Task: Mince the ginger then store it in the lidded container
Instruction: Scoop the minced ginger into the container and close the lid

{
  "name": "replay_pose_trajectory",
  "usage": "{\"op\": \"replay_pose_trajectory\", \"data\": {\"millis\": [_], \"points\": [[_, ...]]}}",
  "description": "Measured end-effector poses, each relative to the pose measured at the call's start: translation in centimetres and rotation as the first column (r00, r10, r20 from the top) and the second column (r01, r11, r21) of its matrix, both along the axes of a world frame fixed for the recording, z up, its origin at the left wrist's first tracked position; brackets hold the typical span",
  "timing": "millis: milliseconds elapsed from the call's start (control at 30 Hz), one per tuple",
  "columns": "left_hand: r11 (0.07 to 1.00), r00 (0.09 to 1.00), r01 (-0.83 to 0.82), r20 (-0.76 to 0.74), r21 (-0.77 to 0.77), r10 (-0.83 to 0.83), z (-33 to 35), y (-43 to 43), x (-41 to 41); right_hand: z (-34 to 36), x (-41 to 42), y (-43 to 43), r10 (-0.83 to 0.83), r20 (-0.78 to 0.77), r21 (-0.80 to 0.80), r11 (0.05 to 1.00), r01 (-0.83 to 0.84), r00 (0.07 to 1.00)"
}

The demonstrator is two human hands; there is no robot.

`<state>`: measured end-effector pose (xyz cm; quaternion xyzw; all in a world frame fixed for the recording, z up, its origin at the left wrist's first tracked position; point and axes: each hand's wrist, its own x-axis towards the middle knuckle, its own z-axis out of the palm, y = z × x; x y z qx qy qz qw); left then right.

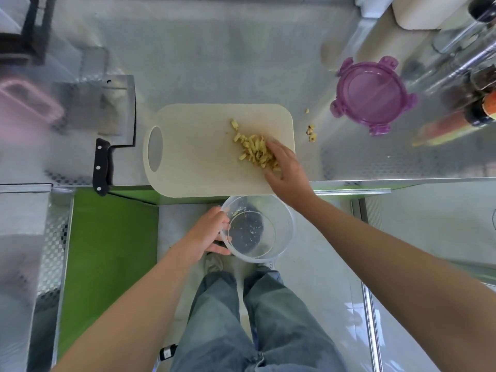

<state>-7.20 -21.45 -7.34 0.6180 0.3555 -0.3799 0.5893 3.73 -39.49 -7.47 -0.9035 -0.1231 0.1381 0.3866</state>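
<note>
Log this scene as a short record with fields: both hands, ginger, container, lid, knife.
left hand: grips the rim of the clear container, held below the near edge of the cutting board
right hand: fingers rest on the chopped ginger
chopped ginger: piled on the board's right side
container contents: only a few small bits
purple lid: off, on the counter right of the board
cleaver: on the counter left of the board, untouched
stray bits: on the counter between board and lid

Bright, even light glares off the metal surface [241, 63], whose far corners blur and bend with wide-angle distortion.
</note>
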Motion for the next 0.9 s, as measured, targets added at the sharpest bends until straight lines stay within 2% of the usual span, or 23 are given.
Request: {"op": "replay_pose_trajectory", "data": {"millis": [300,533,700,800,900], "points": [[1.0,0.999,-0.012,0.035,0.026,0.011,0.3,-0.4,-0.4,0.4,-4.9,-0.7,0.064,0.112,0.038,0.997,-0.068,0.992],[1.0,0.999,-0.025,0.047,0.014,0.024,0.6,-0.5,-0.2,0.3,-7.6,-1.1,0.185,0.2,0.095,0.974,-0.207,0.962],[1.0,0.999,-0.014,0.045,-0.003,0.014,0.8,-0.2,-0.3,1.5,-5.0,-0.3,0.122,0.197,0.173,0.972,-0.157,0.973],[1.0,0.998,-0.018,0.058,-0.012,0.018,1.1,0.0,-0.4,1.6,-1.7,0.9,0.093,0.118,0.064,0.993,-0.101,0.989],[1.0,0.997,-0.026,0.068,-0.016,0.027,1.4,0.3,-0.5,1.1,0.5,2.1,0.154,0.018,-0.088,0.984,-0.152,0.988]]}}
